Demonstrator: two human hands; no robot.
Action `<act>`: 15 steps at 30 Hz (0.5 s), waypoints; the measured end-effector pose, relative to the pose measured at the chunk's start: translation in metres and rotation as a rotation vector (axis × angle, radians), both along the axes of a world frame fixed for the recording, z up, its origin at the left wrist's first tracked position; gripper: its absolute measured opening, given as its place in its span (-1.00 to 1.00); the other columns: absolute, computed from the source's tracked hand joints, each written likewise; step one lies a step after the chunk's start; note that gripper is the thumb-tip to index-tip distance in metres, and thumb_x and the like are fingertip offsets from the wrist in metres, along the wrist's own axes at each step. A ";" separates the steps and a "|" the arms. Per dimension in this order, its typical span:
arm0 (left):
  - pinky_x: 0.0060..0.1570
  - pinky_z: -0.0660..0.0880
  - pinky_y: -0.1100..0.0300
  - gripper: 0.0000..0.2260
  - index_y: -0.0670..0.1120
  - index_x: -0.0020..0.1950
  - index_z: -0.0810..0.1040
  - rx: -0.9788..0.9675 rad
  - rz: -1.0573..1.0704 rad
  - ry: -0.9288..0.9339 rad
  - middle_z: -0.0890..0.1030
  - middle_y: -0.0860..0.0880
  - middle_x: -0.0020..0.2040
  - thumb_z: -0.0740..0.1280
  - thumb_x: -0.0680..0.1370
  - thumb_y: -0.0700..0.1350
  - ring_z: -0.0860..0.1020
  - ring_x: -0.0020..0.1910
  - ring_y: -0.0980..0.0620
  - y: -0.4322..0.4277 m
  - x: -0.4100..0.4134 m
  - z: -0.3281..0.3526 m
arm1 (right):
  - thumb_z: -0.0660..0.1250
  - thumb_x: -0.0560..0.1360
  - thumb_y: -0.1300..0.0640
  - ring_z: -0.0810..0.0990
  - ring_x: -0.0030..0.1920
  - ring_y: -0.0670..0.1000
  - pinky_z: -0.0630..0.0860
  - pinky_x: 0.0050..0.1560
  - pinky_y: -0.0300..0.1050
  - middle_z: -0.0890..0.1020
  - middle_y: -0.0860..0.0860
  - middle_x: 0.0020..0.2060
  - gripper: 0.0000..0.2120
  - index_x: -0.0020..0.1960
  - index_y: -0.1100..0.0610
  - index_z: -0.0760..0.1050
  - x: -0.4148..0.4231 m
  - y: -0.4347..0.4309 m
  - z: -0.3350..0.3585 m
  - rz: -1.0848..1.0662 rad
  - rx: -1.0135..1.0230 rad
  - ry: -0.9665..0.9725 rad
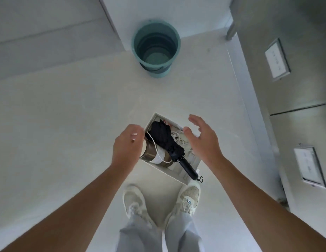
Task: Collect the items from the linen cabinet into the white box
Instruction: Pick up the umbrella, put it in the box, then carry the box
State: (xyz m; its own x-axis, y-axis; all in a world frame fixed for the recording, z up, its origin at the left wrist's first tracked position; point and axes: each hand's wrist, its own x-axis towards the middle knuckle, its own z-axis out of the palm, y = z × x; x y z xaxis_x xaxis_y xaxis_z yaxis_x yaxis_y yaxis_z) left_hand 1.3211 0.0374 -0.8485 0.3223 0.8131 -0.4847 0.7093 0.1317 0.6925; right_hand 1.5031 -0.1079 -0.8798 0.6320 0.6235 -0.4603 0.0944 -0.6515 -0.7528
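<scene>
The white box point(165, 171) stands on the pale floor just ahead of my feet. Inside it lie a folded black umbrella point(167, 140) with its handle sticking out over the near right rim, a metal flask point(151, 155) with a white band, and a tangle of white cable point(180, 139). My left hand point(126, 146) hovers over the box's left side, fingers curled and holding nothing. My right hand point(200, 140) hovers over the right side, palm inward, fingers spread and empty. Both hands are above the box, apart from it.
A teal bucket point(155, 48) stands on the floor farther ahead, near a wall corner. Grey cabinet fronts point(293, 88) with framed labels point(276, 60) run along the right. My white shoes point(135, 200) are just behind the box.
</scene>
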 end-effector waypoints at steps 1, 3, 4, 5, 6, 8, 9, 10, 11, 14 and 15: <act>-0.14 0.49 0.18 -0.89 0.13 -0.06 0.57 -0.025 0.058 0.003 0.64 0.16 -0.11 0.25 0.58 0.01 0.61 -0.09 0.18 -0.009 -0.005 0.005 | 0.34 0.60 -0.10 0.44 0.41 -0.14 0.38 0.44 -0.03 0.54 -0.22 0.36 -0.54 0.48 -0.11 0.41 0.001 0.003 0.007 0.014 -0.003 -0.003; -0.13 0.52 0.11 -0.88 0.15 -0.12 0.56 -0.081 0.129 0.013 0.63 0.13 -0.14 0.25 0.56 0.00 0.61 -0.10 0.13 -0.031 -0.016 0.009 | 0.34 0.61 -0.09 0.45 0.41 -0.13 0.39 0.45 0.00 0.55 -0.19 0.36 -0.54 0.48 -0.09 0.41 0.000 0.006 0.013 0.040 -0.006 -0.004; -0.11 0.54 0.09 -0.88 0.15 -0.13 0.56 -0.111 0.141 0.020 0.63 0.14 -0.15 0.26 0.56 0.00 0.61 -0.10 0.12 -0.043 -0.019 0.008 | 0.34 0.61 -0.08 0.46 0.41 -0.12 0.39 0.46 0.01 0.55 -0.17 0.36 -0.54 0.48 -0.06 0.42 0.001 0.006 0.014 0.050 -0.008 -0.008; -0.09 0.55 0.07 -0.89 0.14 -0.12 0.56 -0.136 0.158 0.033 0.63 0.15 -0.16 0.26 0.56 0.00 0.61 -0.11 0.12 -0.055 -0.022 0.005 | 0.34 0.62 -0.07 0.46 0.41 -0.11 0.39 0.46 0.02 0.56 -0.15 0.37 -0.55 0.48 -0.04 0.42 0.002 0.006 0.013 0.067 -0.015 -0.009; -0.07 0.56 0.07 -0.90 0.13 -0.09 0.57 -0.148 0.185 0.046 0.64 0.16 -0.15 0.27 0.55 0.01 0.61 -0.11 0.14 -0.067 -0.025 0.003 | 0.34 0.62 -0.06 0.47 0.41 -0.10 0.40 0.45 0.02 0.56 -0.14 0.36 -0.56 0.48 -0.03 0.43 0.003 0.006 0.012 0.094 -0.023 -0.011; -0.05 0.57 0.08 -0.89 0.10 -0.04 0.59 -0.161 0.239 0.055 0.65 0.16 -0.12 0.27 0.55 0.02 0.60 -0.11 0.16 -0.087 -0.030 -0.002 | 0.31 0.64 -0.04 0.48 0.40 -0.09 0.41 0.43 0.03 0.57 -0.13 0.35 -0.60 0.46 -0.01 0.46 0.005 0.004 0.004 0.129 -0.026 -0.027; -0.05 0.56 0.08 -0.88 0.09 -0.01 0.59 -0.167 0.256 0.063 0.65 0.14 -0.10 0.27 0.55 0.02 0.60 -0.11 0.16 -0.095 -0.032 -0.006 | 0.29 0.65 -0.01 0.50 0.39 -0.08 0.42 0.43 0.05 0.59 -0.13 0.34 -0.64 0.43 0.00 0.48 0.008 0.001 -0.002 0.128 -0.027 -0.040; -0.04 0.56 0.08 -0.87 0.08 0.01 0.60 -0.161 0.267 0.086 0.66 0.12 -0.09 0.28 0.56 0.03 0.60 -0.11 0.15 -0.102 -0.034 -0.013 | 0.28 0.66 0.03 0.51 0.37 -0.07 0.44 0.42 0.07 0.60 -0.12 0.32 -0.67 0.41 0.01 0.51 0.010 -0.001 -0.011 0.123 -0.028 -0.055; -0.03 0.56 0.08 -0.86 0.06 0.03 0.60 -0.151 0.273 0.115 0.66 0.11 -0.08 0.28 0.56 0.03 0.60 -0.11 0.15 -0.109 -0.035 -0.022 | 0.26 0.67 0.06 0.53 0.35 -0.06 0.46 0.40 0.09 0.61 -0.12 0.30 -0.69 0.39 0.02 0.53 0.013 -0.001 -0.021 0.125 -0.028 -0.068; -0.01 0.55 0.07 -0.84 0.04 0.05 0.59 -0.138 0.321 0.178 0.66 0.08 -0.03 0.29 0.57 0.05 0.61 -0.09 0.11 -0.125 -0.038 -0.060 | 0.27 0.66 0.10 0.55 0.33 -0.05 0.49 0.37 0.10 0.63 -0.10 0.28 -0.70 0.38 0.04 0.54 0.028 -0.002 -0.057 0.213 -0.069 -0.090; 0.02 0.54 0.06 -0.82 0.02 0.08 0.58 -0.131 0.352 0.199 0.65 0.06 0.01 0.30 0.56 0.06 0.60 -0.05 0.07 -0.130 -0.038 -0.077 | 0.30 0.65 0.08 0.56 0.33 -0.04 0.49 0.37 0.08 0.62 -0.10 0.29 -0.68 0.39 0.04 0.53 0.033 -0.002 -0.070 0.261 -0.092 -0.093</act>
State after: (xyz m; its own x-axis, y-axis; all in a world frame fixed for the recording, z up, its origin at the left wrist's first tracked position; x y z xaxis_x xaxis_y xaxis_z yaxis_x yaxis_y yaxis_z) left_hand 1.2834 -0.0930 -0.9250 -0.0739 0.7845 -0.6157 0.7235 0.4671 0.5083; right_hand 1.5361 -0.1094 -0.9497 0.4975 0.7292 -0.4699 0.3338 -0.6609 -0.6721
